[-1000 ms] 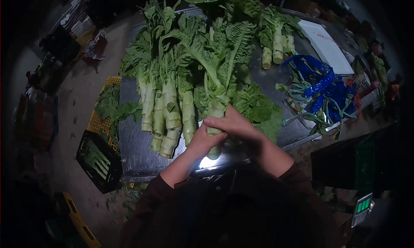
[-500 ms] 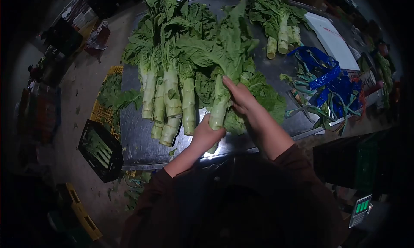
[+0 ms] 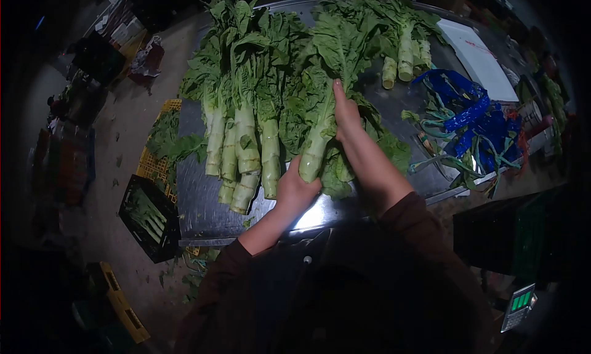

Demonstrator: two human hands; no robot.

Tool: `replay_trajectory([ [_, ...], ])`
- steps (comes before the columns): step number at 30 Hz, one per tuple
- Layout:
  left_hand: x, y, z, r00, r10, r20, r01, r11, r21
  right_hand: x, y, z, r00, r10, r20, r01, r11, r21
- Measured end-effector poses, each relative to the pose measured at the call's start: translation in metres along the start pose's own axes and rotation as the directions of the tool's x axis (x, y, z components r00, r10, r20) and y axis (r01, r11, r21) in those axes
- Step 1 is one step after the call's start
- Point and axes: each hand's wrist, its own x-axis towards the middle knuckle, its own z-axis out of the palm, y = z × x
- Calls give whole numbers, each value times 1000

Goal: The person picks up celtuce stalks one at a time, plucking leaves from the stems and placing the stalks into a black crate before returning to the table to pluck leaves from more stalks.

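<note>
My left hand (image 3: 298, 191) curled round base of leafy stalk (image 3: 317, 143); my right hand (image 3: 348, 117) alongside, grip I cannot tell; metal table (image 3: 206, 221) below.

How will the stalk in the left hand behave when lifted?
The held stalk is probably stiff, being thick and straight; its broad, thin leaves likely flop. Its rounded, glossy base may slip in the left hand.
</note>
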Motion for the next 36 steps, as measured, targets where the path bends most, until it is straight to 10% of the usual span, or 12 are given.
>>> replay_trajectory([
  [15, 4, -10, -12, 911, 269, -312, -155, 925, 346, -20, -13, 25, 986, -153, 64, 110, 893, 437],
  [21, 3, -4, -5, 904, 267, -334, -161, 936, 314, -17, -35, 21, 974, -35, 225, -125, 744, 656],
  [28, 1, -10, -4, 883, 323, -341, -227, 929, 292, 2, -26, 20, 994, 99, 43, -106, 820, 562],
  [36, 2, -14, -9, 874, 345, -343, -270, 931, 247, 0, -28, 20, 949, 116, 294, -231, 889, 395],
])
